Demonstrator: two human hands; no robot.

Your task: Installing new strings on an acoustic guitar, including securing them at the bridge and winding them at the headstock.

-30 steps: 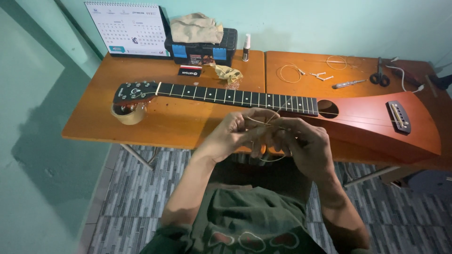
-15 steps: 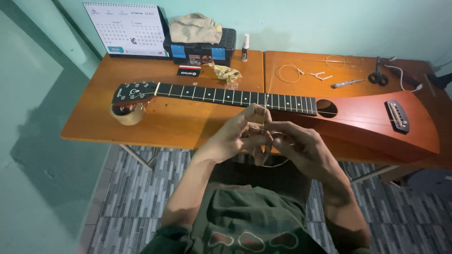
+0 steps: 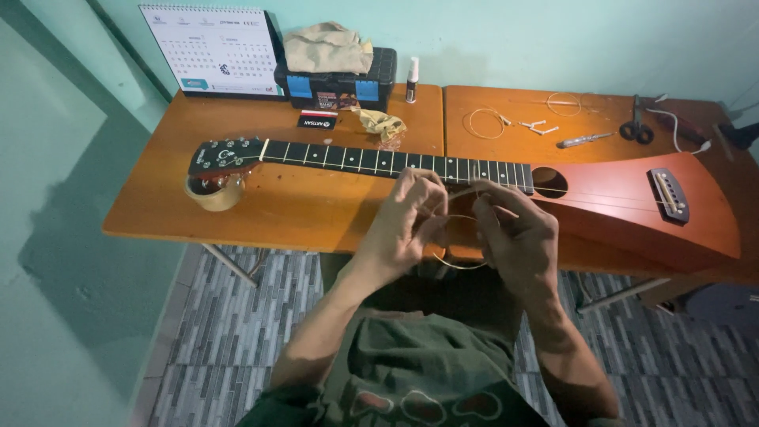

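A red travel guitar (image 3: 632,209) with a dark fretboard lies across the wooden table (image 3: 300,205), its headstock resting on a roll of tape (image 3: 212,192) at the left. In front of the guitar's neck, my left hand (image 3: 403,229) and my right hand (image 3: 518,237) are raised close together. Both pinch a thin coiled guitar string (image 3: 458,237), whose loop hangs between them. Fingers hide part of the coil.
At the back stand a desk calendar (image 3: 212,49), a black and blue toolbox (image 3: 336,79) with a cloth on top and a small bottle (image 3: 412,79). Coiled strings (image 3: 484,122), bridge pins, a pen-like tool (image 3: 583,140) and scissors (image 3: 635,126) lie at the right. A tiled floor lies below.
My hands have shifted slightly and drawn apart, with the string loop now showing between them. The guitar and the table things have not moved.
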